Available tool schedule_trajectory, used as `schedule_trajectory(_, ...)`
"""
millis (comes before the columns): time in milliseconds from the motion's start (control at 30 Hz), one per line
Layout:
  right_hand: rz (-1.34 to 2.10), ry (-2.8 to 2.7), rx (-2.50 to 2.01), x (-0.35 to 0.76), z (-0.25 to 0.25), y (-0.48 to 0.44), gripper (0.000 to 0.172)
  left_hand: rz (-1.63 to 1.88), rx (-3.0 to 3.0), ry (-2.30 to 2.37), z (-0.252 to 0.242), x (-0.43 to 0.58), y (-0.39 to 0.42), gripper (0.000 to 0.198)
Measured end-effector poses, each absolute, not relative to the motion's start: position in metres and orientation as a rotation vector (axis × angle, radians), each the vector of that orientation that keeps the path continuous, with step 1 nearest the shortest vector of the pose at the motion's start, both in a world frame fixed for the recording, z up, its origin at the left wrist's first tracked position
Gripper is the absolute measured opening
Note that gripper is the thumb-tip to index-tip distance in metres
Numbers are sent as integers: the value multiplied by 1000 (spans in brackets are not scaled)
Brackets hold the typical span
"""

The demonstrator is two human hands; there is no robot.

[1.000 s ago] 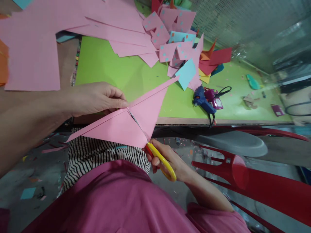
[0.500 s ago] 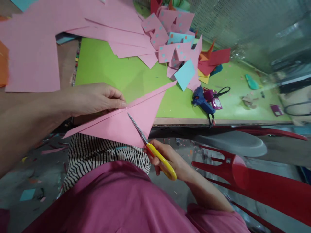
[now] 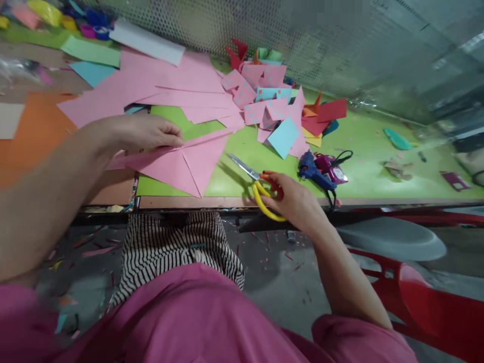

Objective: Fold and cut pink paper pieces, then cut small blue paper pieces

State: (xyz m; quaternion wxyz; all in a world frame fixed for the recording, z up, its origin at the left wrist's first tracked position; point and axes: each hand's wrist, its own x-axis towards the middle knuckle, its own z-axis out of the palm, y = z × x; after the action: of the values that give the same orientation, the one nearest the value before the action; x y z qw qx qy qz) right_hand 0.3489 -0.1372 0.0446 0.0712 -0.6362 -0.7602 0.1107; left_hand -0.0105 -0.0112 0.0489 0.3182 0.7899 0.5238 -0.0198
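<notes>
Remotely, I had the right hand [image 3: 289, 197] around the scissors [image 3: 256, 176], apart from the paper [image 3: 176, 169], which lay on the table [image 3: 229, 186], seemingly light, bendy and tearable, best held where the left hand [image 3: 159, 133] pinched its far edge.

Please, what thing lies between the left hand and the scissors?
In the head view, part of the held pink paper, then a strip of green tabletop, lies between the left hand and the scissors.
</notes>
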Motion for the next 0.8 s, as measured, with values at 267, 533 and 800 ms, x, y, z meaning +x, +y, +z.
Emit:
schedule_trajectory(267, -194, -2566, -1691, 364, 37, -89, 36, 73, 2080, 1293, 46, -2, -4, 34)
schedule_trajectory(533, -118, -2634, -1197, 296, 27, -105, 33, 217, 1984, 1362, 37, 4, 2, 31)
schedule_trajectory(800, -280, -2670, -880, 274, 13, -93, 41, 316, 1844, 1371, 38, 4, -7, 37)
